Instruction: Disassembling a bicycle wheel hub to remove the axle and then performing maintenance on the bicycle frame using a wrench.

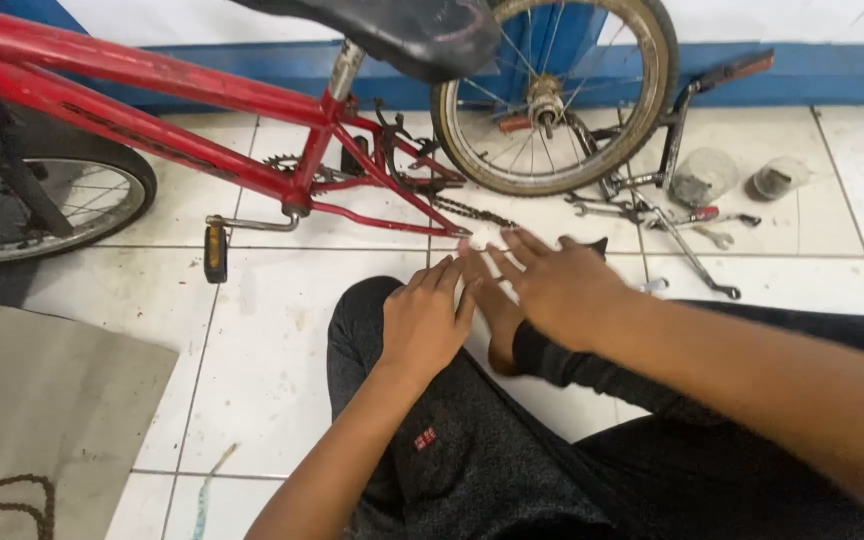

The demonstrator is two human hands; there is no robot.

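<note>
I sit on a white tiled floor before a red bicycle [162,110] with a black saddle [392,35]. My left hand [424,322] rests on my knee in dark trousers, fingers together and pointing forward. My right hand [557,282] reaches across above my bare foot [497,318], fingers spread, fingertips at a small white object [484,240] near the toes. Whether the fingers grip it cannot be told. The bicycle's chain [467,212] hangs just beyond the hands, below the rear wheel [552,95].
Wrenches and a red-handled tool [697,215] lie on the tiles at right, beside two clear plastic containers [702,175]. A kickstand [692,255] lies near them. A grey mat [42,410] with a loose chain [12,495] lies at lower left. The front wheel [42,205] is at left.
</note>
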